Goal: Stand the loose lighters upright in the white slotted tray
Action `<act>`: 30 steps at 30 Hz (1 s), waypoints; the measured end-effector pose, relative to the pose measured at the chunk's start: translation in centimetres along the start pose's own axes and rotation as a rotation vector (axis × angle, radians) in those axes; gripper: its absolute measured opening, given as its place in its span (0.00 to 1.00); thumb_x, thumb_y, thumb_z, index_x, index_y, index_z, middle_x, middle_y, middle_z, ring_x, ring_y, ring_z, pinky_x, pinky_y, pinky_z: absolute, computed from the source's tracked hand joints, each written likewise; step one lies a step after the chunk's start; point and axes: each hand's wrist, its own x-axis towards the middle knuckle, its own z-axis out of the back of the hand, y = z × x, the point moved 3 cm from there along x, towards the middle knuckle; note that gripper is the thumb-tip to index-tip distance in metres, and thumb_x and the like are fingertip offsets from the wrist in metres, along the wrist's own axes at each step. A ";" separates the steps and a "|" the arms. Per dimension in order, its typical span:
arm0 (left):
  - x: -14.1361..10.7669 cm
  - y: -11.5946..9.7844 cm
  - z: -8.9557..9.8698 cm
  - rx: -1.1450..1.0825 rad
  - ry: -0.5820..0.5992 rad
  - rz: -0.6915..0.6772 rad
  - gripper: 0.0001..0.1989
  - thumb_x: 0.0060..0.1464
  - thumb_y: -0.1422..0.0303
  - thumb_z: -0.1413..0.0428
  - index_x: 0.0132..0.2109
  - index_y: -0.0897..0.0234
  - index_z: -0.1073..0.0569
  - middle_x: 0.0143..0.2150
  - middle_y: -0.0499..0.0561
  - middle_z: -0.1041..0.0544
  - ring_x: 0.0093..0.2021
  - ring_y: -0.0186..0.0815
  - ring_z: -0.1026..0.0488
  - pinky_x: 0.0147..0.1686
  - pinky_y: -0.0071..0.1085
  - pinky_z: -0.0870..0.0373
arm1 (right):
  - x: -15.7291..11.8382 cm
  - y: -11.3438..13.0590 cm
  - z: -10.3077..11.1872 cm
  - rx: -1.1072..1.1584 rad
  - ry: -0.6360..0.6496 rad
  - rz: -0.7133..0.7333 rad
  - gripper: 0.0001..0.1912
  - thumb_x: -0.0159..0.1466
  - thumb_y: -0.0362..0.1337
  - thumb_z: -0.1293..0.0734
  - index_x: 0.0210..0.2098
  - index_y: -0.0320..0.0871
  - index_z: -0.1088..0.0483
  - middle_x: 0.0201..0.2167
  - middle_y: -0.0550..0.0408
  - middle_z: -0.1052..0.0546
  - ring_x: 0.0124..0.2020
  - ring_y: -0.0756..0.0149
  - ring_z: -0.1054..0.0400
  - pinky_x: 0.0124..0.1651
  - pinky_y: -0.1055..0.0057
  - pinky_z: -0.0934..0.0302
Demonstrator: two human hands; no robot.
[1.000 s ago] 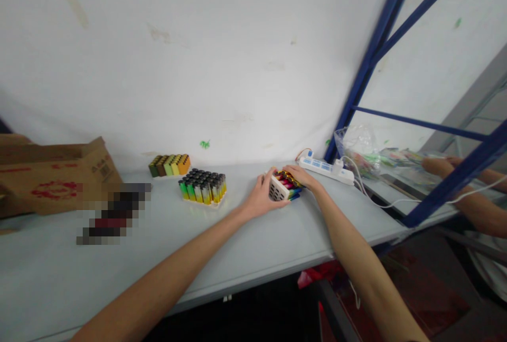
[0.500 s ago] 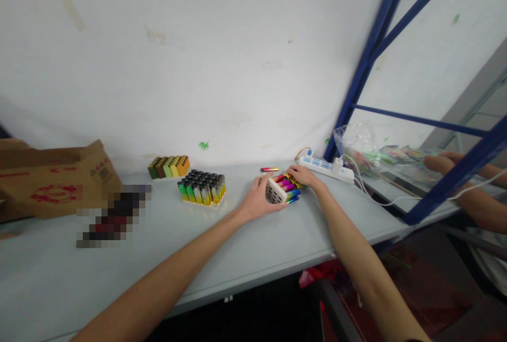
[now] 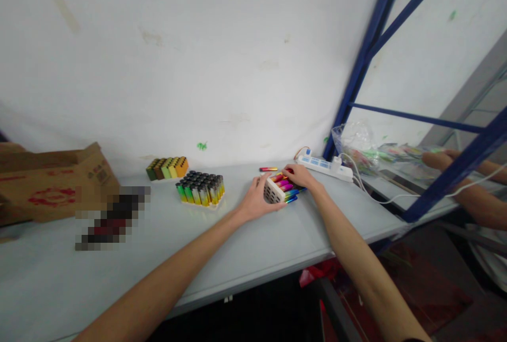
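My left hand (image 3: 256, 199) is wrapped round a white tray (image 3: 273, 192) that lies tipped on its side, its holed base facing left. Several shiny multicoloured lighters (image 3: 285, 186) stick out of it to the right. My right hand (image 3: 300, 174) is closed at the upper right end of these lighters; what its fingers grip is too small to make out. A single red and gold lighter (image 3: 268, 169) lies behind the tray, near the wall. To the left stands a tray of green, clear and yellow lighters (image 3: 201, 189) with black tops.
Farther back is a tray of green, brown and yellow lighters (image 3: 167, 169). A cardboard box (image 3: 55, 183) and a blurred dark item (image 3: 114, 218) are at left. A power strip (image 3: 325, 167), blue rack post (image 3: 356, 67) and plastic bag (image 3: 354, 144) stand right; another person's arms (image 3: 471, 189) show beyond.
My right hand has shifted slightly left and up along the lighters, covering more of their ends. My left hand still holds the tray. The whole view has moved a little.
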 end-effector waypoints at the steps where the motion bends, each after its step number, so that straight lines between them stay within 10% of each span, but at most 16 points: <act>1: 0.0 0.0 0.0 0.000 0.000 -0.002 0.54 0.43 0.49 0.31 0.71 0.54 0.47 0.63 0.59 0.36 0.64 0.51 0.35 0.66 0.49 0.40 | 0.0 0.0 0.0 -0.002 0.005 0.002 0.18 0.71 0.43 0.39 0.45 0.40 0.21 0.41 0.47 0.17 0.41 0.61 0.25 0.44 0.71 0.38; 19: 0.2 0.3 -0.5 -0.024 -0.017 0.081 0.66 0.39 0.47 0.30 0.75 0.60 0.59 0.67 0.65 0.39 0.67 0.57 0.39 0.66 0.53 0.42 | -1.0 5.0 3.1 0.134 -0.063 0.169 0.22 0.75 0.39 0.46 0.47 0.40 0.22 0.48 0.45 0.20 0.51 0.58 0.29 0.58 0.65 0.41; 30: 0.5 -0.2 0.3 -0.004 -0.070 0.031 0.53 0.41 0.54 0.30 0.70 0.62 0.45 0.64 0.63 0.34 0.67 0.52 0.39 0.67 0.49 0.43 | -0.6 6.7 -1.9 0.075 0.107 0.462 0.20 0.73 0.36 0.44 0.59 0.43 0.28 0.60 0.44 0.26 0.65 0.53 0.37 0.68 0.52 0.46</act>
